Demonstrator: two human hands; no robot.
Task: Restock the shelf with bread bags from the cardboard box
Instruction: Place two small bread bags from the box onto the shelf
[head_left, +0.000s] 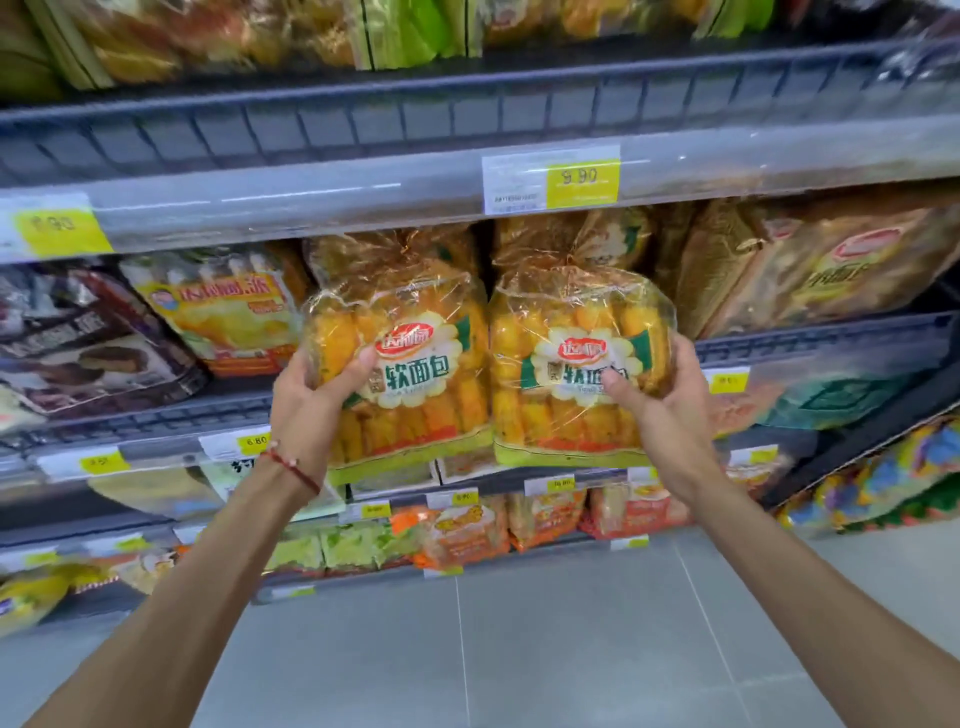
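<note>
Two clear bags of yellow soft bread hang side by side in front of the middle shelf. My left hand grips the left bread bag by its left edge, thumb across the front label. My right hand grips the right bread bag by its right edge, thumb on the label. Both bags are upright, their tied tops reaching under the upper shelf rail. More bread bags of the same brand lie on the shelf at the right. The cardboard box is out of view.
Other snack packs fill the shelf to the left. Price tags line the shelf rails. Lower shelves hold orange and green packets. Grey floor tiles lie below my arms.
</note>
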